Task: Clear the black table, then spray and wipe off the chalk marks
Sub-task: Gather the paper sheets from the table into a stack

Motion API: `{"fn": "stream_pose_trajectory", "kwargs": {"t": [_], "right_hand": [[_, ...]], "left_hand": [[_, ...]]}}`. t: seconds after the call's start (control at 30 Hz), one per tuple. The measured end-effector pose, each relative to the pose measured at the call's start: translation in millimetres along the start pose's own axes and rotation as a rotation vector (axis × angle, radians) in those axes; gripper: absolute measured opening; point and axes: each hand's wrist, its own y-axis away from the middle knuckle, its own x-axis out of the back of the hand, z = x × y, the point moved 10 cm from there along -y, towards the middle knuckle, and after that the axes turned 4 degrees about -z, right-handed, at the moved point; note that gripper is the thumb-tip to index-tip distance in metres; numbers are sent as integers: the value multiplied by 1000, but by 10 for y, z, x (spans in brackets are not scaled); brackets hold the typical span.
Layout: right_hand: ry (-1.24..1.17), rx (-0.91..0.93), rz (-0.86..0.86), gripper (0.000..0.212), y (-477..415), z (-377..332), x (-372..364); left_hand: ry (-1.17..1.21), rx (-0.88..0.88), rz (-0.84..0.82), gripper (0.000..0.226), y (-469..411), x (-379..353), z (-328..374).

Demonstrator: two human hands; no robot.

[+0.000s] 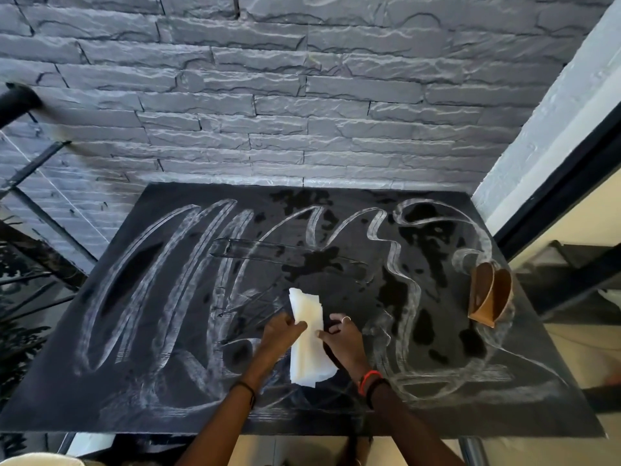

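The black table point(100, 391) carries broad white chalk marks point(174, 280) looping across nearly its whole top. Dark wet patches point(316, 264) spot the middle and right part. A folded white paper towel point(307, 334) lies on the table near the front middle. My left hand point(282, 331) pinches its left edge and my right hand point(339, 338), with a ring on one finger, pinches its right edge. Both hands hold the towel together against the surface.
A brown wooden napkin holder point(490, 294) stands near the table's right edge. A grey stone wall point(302, 95) rises right behind the table. A dark window frame point(554, 203) runs along the right, and black metal bars point(33, 169) stand at the left.
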Motion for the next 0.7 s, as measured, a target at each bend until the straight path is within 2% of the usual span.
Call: {"fn": "stream_pose_trajectory", "kwargs": {"t": [0.07, 0.2, 0.37, 0.53, 0.7], "right_hand": [[-103, -35, 9, 53, -4, 48, 93], [-401, -94, -22, 51, 24, 80, 305], [-814, -131, -271, 36, 111, 51, 596], [-835, -146, -281, 29, 104, 156, 1199], [-764, -74, -81, 23, 29, 271, 2166]], "left_hand": [[57, 4, -13, 13, 9, -29, 115], [253, -31, -61, 19, 10, -145, 369], [497, -51, -211, 28, -10, -487, 790], [549, -68, -370, 35, -112, -989, 1283], [501, -125, -439, 27, -229, -1540, 1860]]}}
